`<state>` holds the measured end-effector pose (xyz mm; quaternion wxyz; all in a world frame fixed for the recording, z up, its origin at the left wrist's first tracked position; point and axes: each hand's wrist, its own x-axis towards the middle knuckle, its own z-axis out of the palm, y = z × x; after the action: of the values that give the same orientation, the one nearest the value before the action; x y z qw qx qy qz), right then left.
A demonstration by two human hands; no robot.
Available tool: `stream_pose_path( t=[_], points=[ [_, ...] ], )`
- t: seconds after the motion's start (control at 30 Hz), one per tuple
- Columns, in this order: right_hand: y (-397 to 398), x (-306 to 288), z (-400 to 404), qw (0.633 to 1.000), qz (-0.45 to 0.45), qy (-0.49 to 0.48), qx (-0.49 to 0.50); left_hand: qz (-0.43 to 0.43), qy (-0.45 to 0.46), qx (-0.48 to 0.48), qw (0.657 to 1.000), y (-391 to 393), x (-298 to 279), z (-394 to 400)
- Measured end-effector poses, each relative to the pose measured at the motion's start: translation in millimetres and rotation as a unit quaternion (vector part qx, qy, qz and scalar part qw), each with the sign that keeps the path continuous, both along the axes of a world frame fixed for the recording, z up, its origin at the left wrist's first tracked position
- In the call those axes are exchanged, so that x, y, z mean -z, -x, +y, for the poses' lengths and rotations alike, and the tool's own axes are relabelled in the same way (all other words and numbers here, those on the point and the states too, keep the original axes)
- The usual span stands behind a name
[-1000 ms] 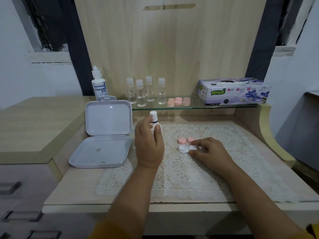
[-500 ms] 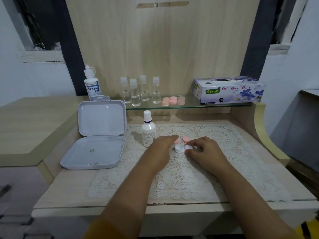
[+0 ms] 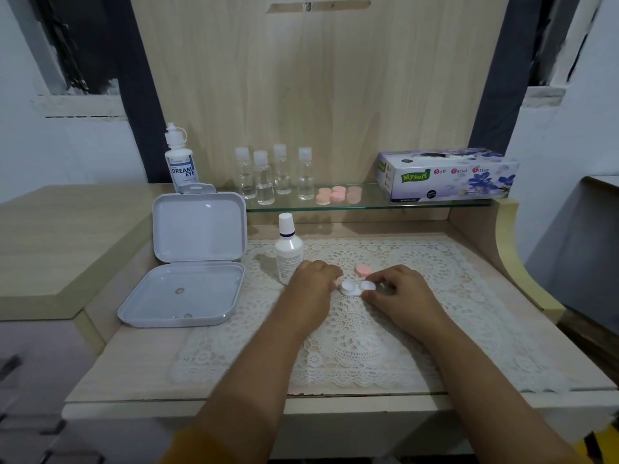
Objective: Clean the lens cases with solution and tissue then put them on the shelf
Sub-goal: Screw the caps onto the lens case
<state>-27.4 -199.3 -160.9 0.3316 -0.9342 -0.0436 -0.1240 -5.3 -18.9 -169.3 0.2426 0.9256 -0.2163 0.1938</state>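
Note:
A white lens case (image 3: 355, 287) with both cups uncapped lies on the lace mat (image 3: 418, 262). My right hand (image 3: 400, 294) pinches its right end with thumb and fingertips. My left hand (image 3: 313, 283) is curled just left of the case, and its fingertips hold a pink cap (image 3: 336, 282) that is mostly hidden. A second pink cap (image 3: 363, 270) lies on the mat behind the case. The white solution bottle (image 3: 288, 251) stands upright and capped, just behind my left hand. The tissue box (image 3: 449, 174) sits on the glass shelf (image 3: 371, 205) at the right.
On the shelf stand several small clear bottles (image 3: 273, 175) and pink-capped lens cases (image 3: 337, 194). A Dream Eye bottle (image 3: 180, 161) stands at the shelf's left end. An open white plastic box (image 3: 191, 262) lies left of the mat. A curved wooden side panel (image 3: 512, 249) bounds the right.
My left hand set the solution bottle down on the mat and moved right to the pink cap beside the lens case. My right hand stayed on the case.

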Motion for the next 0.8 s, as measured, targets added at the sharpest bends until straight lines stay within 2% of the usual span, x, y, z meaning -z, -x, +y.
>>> stream_pose_path(
  t=[0.17,0.43,0.8],
  points=[
    [0,0,0,1.000,-0.002,0.004,-0.004,0.007,0.036,0.023,0.999,12,-12,-5],
    [-2,3,-1,1.000,-0.007,-0.004,-0.014,0.056,0.008,0.052,0.997,10,-10,-8],
    [-4,5,-3,0.999,-0.016,-0.005,-0.027,0.069,-0.024,0.044,0.996,9,-10,-11]
  ],
)
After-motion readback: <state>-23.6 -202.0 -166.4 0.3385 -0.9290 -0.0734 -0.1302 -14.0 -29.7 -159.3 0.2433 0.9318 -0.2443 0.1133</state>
